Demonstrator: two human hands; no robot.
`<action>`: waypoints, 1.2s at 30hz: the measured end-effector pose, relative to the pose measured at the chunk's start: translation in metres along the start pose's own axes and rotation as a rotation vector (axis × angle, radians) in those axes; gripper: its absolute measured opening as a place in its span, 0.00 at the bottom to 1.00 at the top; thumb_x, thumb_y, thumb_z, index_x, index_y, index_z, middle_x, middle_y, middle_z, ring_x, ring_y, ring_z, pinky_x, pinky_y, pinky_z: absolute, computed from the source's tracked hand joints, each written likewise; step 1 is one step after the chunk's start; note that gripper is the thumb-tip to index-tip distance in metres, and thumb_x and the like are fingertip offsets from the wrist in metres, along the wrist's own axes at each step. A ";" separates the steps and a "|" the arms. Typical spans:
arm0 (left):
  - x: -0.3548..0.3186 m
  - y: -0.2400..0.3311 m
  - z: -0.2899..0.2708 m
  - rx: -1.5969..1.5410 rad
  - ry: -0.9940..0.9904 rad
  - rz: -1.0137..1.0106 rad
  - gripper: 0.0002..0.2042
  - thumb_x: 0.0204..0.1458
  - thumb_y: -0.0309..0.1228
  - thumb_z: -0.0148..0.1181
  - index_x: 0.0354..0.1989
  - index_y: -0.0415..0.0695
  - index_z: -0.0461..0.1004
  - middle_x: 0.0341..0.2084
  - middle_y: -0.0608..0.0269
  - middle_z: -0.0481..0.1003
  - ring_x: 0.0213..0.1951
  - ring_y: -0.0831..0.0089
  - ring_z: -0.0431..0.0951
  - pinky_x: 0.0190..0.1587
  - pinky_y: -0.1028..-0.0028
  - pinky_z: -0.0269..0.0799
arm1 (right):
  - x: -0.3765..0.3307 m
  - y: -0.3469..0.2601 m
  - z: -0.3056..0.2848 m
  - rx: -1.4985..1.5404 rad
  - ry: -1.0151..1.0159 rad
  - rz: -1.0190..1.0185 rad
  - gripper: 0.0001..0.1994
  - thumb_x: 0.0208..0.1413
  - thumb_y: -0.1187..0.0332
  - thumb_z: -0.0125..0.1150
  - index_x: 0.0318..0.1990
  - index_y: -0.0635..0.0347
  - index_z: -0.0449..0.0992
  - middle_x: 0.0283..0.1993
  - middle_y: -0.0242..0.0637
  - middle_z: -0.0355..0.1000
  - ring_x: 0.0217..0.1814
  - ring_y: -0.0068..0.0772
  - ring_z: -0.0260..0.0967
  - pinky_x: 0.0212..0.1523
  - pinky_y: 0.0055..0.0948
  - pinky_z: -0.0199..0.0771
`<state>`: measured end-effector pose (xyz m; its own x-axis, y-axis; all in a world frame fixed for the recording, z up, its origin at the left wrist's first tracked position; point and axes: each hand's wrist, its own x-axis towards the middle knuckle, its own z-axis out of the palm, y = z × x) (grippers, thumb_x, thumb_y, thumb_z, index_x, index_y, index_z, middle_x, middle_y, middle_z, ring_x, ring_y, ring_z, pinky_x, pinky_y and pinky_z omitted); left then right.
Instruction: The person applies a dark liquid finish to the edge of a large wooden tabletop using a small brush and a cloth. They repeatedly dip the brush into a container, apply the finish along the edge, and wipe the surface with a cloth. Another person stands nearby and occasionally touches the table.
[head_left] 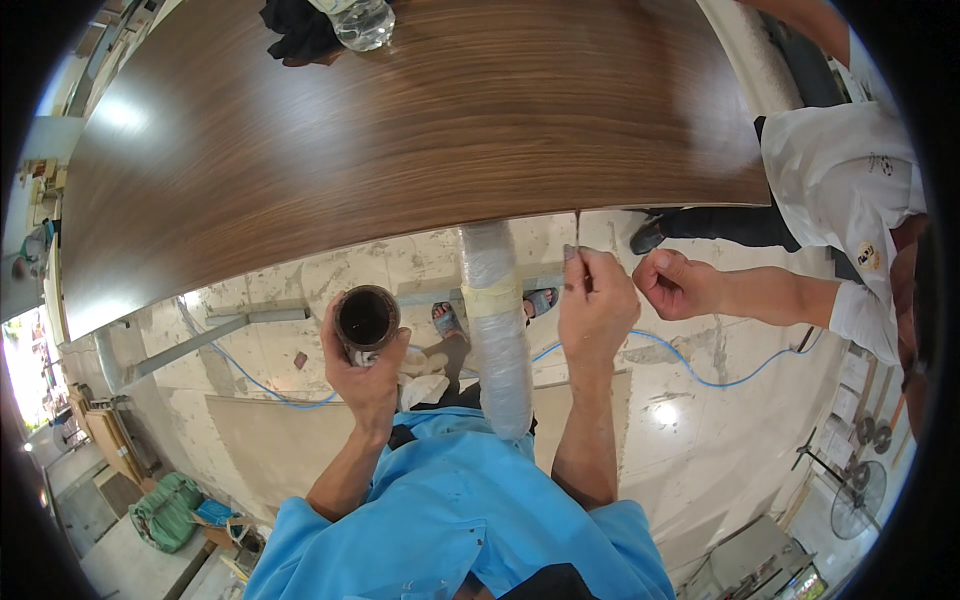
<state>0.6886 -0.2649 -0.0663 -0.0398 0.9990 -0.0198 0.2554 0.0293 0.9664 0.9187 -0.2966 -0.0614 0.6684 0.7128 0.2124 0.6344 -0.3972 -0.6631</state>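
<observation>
By the table's near edge (410, 222), my left hand (365, 388) wraps a dark cup (367, 347); my right hand (598, 312) pinches a slender tool (578, 228). The tool seems light; the cup may spill, so I'd grip its wall.

Clear plastic bottle (365, 24) cut off by top edge; right hand (598, 305) hides part of thin tool (577, 228), perhaps brush.
</observation>
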 end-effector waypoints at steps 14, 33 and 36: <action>-0.002 0.010 0.006 -0.024 -0.033 0.037 0.38 0.40 0.20 0.72 0.63 0.38 0.60 0.54 0.57 0.68 0.53 0.69 0.72 0.56 0.72 0.69 | -0.004 0.010 -0.006 0.080 0.053 0.059 0.02 0.53 0.71 0.62 0.31 0.58 0.77 0.27 0.36 0.71 0.30 0.44 0.68 0.33 0.39 0.67; -0.006 0.024 0.013 -0.060 -0.038 0.031 0.39 0.39 0.20 0.74 0.63 0.37 0.60 0.54 0.55 0.68 0.54 0.68 0.72 0.56 0.71 0.70 | -0.030 -0.027 0.018 0.414 -0.235 -0.106 0.09 0.52 0.73 0.62 0.42 0.59 0.78 0.30 0.38 0.74 0.34 0.35 0.73 0.37 0.32 0.69; -0.012 0.029 0.027 -0.125 -0.031 0.062 0.41 0.39 0.20 0.74 0.63 0.37 0.58 0.55 0.55 0.67 0.54 0.68 0.72 0.57 0.71 0.70 | -0.049 -0.024 0.001 0.768 -0.468 0.265 0.13 0.55 0.74 0.61 0.48 0.62 0.76 0.37 0.38 0.76 0.42 0.27 0.74 0.44 0.25 0.70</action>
<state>0.7225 -0.2752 -0.0445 0.0031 0.9994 0.0345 0.1343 -0.0346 0.9903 0.8705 -0.3220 -0.0566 0.4246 0.8800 -0.2130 -0.0583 -0.2082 -0.9764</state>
